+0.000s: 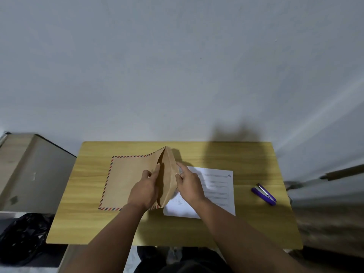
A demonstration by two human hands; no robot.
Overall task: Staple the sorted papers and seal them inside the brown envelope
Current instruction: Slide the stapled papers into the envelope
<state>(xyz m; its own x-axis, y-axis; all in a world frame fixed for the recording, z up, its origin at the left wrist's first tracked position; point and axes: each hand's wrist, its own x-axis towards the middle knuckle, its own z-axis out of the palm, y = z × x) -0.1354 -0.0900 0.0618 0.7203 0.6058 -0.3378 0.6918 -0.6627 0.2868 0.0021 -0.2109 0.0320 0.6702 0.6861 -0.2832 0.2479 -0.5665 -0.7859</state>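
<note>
Both hands met at the open right end of the brown envelope [130,180], which lay flat near the middle of the wooden table [246,158] with its red-and-blue striped border showing along the far, left and near edges. Left hand [144,191] rested on the envelope's upper face, fingers curled at the mouth and the forefinger reaching into the opening, holding that layer. Right hand [189,185] pinched the raised flap [171,174] between thumb and fingers, so the flap stood up off the table and the mouth gaped between the two hands.

Just to the right of the envelope, partly under the right hand and wrist, lay the white papers [216,190], printed side up with a "1" in the far right corner; whether they were stapled could not be told. Well to the right of them, apart from both hands, sat a purple stapler [264,194] near the table's right edge.

Counted: one envelope, one stack of papers with the sheet number unclear, one stapler, two hands. On the floor at the left sat a black bag [23,237].
</note>
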